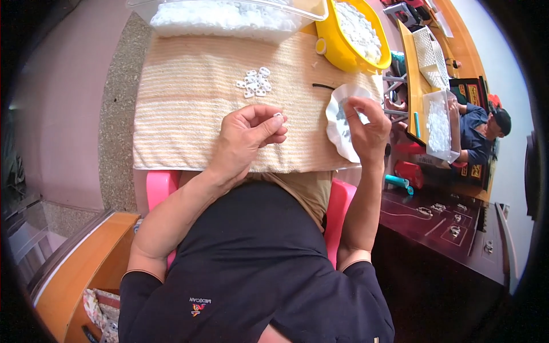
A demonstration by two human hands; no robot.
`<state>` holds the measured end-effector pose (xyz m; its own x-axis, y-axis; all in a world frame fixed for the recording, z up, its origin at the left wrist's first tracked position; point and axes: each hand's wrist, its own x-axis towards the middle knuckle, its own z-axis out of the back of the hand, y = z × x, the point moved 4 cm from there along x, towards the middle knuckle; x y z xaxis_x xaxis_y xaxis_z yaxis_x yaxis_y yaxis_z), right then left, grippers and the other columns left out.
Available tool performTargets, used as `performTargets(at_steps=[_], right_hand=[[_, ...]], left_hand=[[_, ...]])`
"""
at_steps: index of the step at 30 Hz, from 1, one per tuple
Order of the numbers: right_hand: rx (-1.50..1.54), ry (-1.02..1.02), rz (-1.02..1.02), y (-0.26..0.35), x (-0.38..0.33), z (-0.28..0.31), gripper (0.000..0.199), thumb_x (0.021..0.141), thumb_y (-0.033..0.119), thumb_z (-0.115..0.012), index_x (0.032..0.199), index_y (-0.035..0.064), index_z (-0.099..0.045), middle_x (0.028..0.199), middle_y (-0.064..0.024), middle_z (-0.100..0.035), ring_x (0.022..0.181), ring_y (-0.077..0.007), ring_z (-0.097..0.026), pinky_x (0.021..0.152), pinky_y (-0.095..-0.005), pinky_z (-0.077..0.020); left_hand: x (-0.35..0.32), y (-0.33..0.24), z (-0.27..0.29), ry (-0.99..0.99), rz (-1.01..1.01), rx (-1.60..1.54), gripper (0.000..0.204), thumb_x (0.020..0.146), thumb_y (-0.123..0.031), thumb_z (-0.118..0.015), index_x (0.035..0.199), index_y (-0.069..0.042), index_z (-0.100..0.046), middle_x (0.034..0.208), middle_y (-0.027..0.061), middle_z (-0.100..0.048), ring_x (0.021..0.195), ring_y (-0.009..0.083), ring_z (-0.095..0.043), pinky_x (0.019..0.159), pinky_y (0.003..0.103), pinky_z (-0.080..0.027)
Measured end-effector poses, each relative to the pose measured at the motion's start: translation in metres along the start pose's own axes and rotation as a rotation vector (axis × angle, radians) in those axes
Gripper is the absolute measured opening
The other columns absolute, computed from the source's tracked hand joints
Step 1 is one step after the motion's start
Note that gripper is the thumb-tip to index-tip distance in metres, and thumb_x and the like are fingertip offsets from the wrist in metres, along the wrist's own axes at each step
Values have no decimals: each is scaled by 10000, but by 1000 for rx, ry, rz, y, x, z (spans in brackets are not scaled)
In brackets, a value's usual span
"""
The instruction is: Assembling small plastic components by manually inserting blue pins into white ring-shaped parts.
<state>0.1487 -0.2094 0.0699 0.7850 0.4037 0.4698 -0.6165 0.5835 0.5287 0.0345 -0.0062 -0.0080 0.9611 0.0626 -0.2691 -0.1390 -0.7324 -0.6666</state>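
Note:
My left hand (243, 137) is closed over the towel, a small white plastic piece (278, 115) pinched between thumb and fingertips. Beyond it lies a loose pile of small white plastic pieces with holes (254, 84). To the right, my right hand (370, 128) hovers above a white wavy-rimmed dish (336, 140), its thumb and fingers drawn together; whatever they hold is too small to make out. Small bluish-grey bits (342, 123) lie in that dish, partly hidden by the hand. A thin black stick (323, 86) rests beside the dish's far edge.
A striped towel (189, 114) covers the table. At the back stand a clear bin (229, 34) and a yellow basin (327, 48), both full of white pieces. Rightward, a person (477, 128) sits by another clear bin (450, 146). Pink chair arms (162, 186) flank me.

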Motion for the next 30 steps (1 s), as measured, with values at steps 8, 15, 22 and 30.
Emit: performTargets(at_steps=[8,15,22,30], right_hand=[[-34,-6,-159,-37,-15,36,189,795,41,-722,980,17,-693,893,-123,-693,808,-199,-665,758,-302,-526],[-166,154,-213,-43,-29,39,194,813,46,-699,1000,-5,-688,860,-122,-696,777,-154,-667,717,-269,-522],[-255,239,-269,-59,-31,35,205,803,45,-674,997,-21,-673,755,-106,-683,703,-144,-648,678,-275,-509],[-367,312,-335,-60,-28,28,215,779,134,-647,983,73,-682,848,-129,-696,816,-304,-677,749,-390,-518]], left_hand=[[-2,1,-2,21,44,26,164,896,-77,-654,1055,-42,-635,937,81,-683,807,128,-657,731,269,-569],[-2,5,-2,42,37,36,179,882,-54,-660,1055,-14,-633,957,80,-673,829,126,-654,763,268,-562],[-4,4,-5,54,50,50,176,884,-60,-654,1048,0,-635,965,74,-668,831,126,-652,780,269,-557],[-3,5,-3,68,68,30,166,889,-64,-649,1041,1,-640,953,76,-671,832,128,-653,777,274,-558]])
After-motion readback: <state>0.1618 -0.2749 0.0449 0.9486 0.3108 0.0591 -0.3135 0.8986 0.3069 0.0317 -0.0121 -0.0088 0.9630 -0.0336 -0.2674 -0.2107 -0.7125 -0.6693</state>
